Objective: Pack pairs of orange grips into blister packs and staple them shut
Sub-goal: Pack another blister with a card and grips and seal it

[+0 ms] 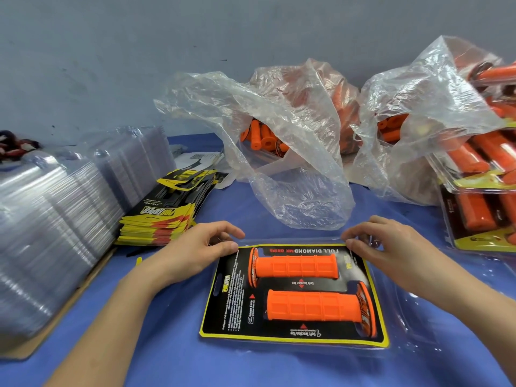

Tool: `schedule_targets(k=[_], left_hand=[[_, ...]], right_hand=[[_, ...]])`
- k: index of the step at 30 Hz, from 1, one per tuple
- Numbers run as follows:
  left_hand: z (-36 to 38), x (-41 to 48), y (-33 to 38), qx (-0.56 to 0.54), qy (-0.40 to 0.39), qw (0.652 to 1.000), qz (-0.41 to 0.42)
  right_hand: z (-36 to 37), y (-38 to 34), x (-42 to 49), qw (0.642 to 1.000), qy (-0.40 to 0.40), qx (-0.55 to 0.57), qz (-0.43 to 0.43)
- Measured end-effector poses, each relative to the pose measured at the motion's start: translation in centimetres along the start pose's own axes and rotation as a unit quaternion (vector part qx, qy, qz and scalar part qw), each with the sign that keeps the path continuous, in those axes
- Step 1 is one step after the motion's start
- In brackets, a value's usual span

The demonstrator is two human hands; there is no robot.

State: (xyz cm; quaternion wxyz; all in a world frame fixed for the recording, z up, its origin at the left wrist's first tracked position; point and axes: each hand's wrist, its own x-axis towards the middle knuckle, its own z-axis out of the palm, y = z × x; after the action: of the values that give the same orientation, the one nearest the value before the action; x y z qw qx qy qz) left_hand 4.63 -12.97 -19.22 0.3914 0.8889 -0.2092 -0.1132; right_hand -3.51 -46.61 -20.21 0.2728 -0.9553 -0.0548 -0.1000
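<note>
A blue worktop (pixel 173 344) runs under a grey wall, with clear shells (pixel 55 219) banked at the left of the frame beside one pile of yellow-and-black cards (pixel 164 208). At lower centre the left hand (pixel 195 247) pinches a far corner of the one blister pack (pixel 229 303), two orange grips (pixel 296 266) lying in it, and the right hand (pixel 391 247) pinches the other, fingers bent. If the corners close askew, I'd say a grip could lift from its pocket before stapling; two plastic bags (pixel 279 129) of loose grips slump behind, and finished packs (pixel 480 219), too overlapped to count, sit far right.
</note>
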Motion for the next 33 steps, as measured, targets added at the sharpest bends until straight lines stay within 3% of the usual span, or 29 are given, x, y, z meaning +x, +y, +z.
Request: schedule_targets(k=[19, 33], left_hand=[[0.6, -1.2, -0.8, -0.079, 0.013, 0.995, -0.065], [1.0, -1.3, -1.1, -0.076, 0.025, 0.993, -0.082]], right_hand=[[-0.3, -0.7, -0.5, 1.0, -0.012, 0.001, 0.008], [0.2, 0.6, 0.0, 1.0, -0.024, 0.002, -0.001]])
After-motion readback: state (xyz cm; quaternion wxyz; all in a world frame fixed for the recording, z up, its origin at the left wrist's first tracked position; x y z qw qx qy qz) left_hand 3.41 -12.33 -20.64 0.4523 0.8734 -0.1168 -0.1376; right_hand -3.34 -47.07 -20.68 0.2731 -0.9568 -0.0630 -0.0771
